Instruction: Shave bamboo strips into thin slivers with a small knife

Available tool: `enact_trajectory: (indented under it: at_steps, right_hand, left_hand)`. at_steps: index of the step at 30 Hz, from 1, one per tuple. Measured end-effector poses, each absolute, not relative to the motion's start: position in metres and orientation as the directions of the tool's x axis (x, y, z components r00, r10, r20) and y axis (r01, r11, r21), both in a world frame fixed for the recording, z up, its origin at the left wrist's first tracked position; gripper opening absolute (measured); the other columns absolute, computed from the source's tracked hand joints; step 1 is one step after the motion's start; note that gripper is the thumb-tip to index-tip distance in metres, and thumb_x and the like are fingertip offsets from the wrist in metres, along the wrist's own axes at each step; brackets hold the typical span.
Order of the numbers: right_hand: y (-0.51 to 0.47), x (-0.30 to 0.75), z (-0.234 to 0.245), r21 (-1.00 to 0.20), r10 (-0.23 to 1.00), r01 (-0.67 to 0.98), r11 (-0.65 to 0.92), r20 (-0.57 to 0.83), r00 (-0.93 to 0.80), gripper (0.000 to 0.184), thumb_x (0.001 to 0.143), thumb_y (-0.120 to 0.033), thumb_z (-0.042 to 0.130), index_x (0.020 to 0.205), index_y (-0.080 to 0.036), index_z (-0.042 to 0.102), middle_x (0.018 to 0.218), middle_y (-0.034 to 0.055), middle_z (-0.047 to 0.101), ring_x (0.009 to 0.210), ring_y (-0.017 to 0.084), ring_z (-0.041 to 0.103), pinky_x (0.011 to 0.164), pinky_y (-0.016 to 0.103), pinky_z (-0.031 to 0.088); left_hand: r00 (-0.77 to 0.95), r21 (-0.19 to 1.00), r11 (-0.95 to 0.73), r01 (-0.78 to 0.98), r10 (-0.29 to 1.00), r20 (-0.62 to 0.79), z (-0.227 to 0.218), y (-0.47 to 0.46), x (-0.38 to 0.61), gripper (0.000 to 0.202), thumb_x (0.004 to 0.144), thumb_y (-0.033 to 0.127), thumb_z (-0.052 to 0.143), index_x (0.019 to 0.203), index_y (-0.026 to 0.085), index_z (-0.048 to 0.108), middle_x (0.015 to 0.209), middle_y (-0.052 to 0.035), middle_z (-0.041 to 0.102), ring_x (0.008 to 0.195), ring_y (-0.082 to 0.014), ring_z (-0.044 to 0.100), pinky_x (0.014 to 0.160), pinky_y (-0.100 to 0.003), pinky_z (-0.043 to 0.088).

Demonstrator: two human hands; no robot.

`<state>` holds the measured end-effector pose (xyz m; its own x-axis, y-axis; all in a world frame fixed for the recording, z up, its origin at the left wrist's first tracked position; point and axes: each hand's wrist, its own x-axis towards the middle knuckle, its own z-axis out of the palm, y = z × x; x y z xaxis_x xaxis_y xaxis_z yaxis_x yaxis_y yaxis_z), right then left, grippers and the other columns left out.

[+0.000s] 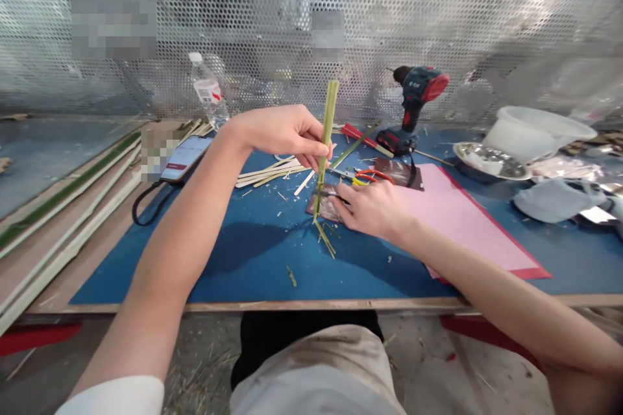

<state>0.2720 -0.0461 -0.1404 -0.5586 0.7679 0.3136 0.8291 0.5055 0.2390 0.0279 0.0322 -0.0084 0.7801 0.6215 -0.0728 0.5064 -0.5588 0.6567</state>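
My left hand (287,132) is closed around an upright green bamboo strip (327,123), gripping it near its middle while its lower end rests on a small dark block (325,207) on the blue mat (253,252). My right hand (372,207) is closed on a small knife (333,193) whose blade is pressed against the strip's lower part. Thin green slivers (325,238) lie on the mat just below the strip.
Cut bamboo strips (270,173) and red-handled pliers (372,176) lie behind my hands. A pink sheet (462,220) lies to the right, a cordless drill (413,106), a metal dish (489,160) and a white tub (535,132) behind it. A phone (187,156), a water bottle (208,90) and long bamboo slats (63,207) are left.
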Motion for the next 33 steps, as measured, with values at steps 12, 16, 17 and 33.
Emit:
enact_trajectory:
  at_steps: [12,16,17,33]
  right_hand:
    - [-0.035,0.279,-0.132,0.266,0.628,0.788,0.555,0.487,-0.607,0.051,0.109,-0.051,0.035,0.093,-0.018,0.071,0.078,0.0063,0.074,0.066,0.016,0.057,0.064,0.032,0.021]
    - [-0.03,0.279,-0.135,0.222,0.685,0.812,0.539,0.446,-0.577,0.054,0.109,-0.053,0.031,0.095,-0.018,0.07,0.072,0.0055,0.072,0.056,0.014,0.051,0.062,0.033,0.015]
    - [-0.028,0.279,-0.137,0.212,0.696,0.814,0.541,0.43,-0.575,0.055,0.109,-0.053,0.03,0.096,-0.018,0.07,0.071,0.0055,0.071,0.055,0.014,0.05,0.062,0.033,0.014]
    - [-0.036,0.279,-0.149,0.222,0.688,0.684,0.695,0.074,-0.722,0.053,0.11,-0.052,0.029,0.101,-0.02,0.07,0.078,0.006,0.074,0.061,0.016,0.059,0.062,0.031,0.017]
  left_hand:
    - [0.778,0.658,-0.546,0.518,0.62,-0.099,-0.006,0.032,0.027,0.038,0.089,0.05,0.066,0.107,0.019,0.079,0.098,-0.0001,0.081,0.112,-0.023,0.076,0.094,-0.027,0.059]
    - [0.79,0.658,-0.559,0.505,0.607,-0.09,-0.008,0.034,0.027,0.038,0.089,0.049,0.064,0.11,0.021,0.078,0.1,0.0012,0.081,0.115,-0.0221,0.075,0.097,-0.027,0.058]
    - [0.791,0.659,-0.559,0.503,0.605,-0.089,-0.009,0.035,0.027,0.038,0.09,0.049,0.064,0.111,0.021,0.078,0.102,0.0011,0.081,0.116,-0.0226,0.074,0.098,-0.027,0.058]
    - [0.798,0.7,-0.537,0.471,0.598,-0.079,-0.016,0.046,0.02,0.036,0.089,0.046,0.066,0.113,0.023,0.079,0.102,0.0011,0.081,0.118,-0.0231,0.074,0.099,-0.029,0.058]
